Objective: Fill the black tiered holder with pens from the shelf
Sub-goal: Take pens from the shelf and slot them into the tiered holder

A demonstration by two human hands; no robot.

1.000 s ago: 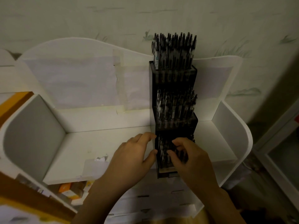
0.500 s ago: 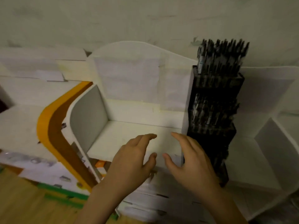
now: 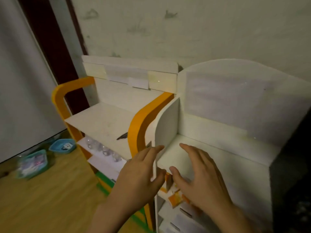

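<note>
Both hands, left (image 3: pixel 139 179) and right (image 3: pixel 200 180), hover empty with fingers spread over the white shelf (image 3: pixel 210 158); the black holder (image 3: pixel 292 165) sits dim at right, easily knocked reaching back.

Both hands hover empty with relaxed fingers, the left hand (image 3: pixel 141 172) before the curved side panel of the white shelf (image 3: pixel 217 158), the right hand (image 3: pixel 200 179) over its front edge, beside an orange-trimmed shelf (image 3: pixel 104 121), with two blue baskets (image 3: pixel 62 146) on the wooden floor (image 3: pixel 42 195).
</note>
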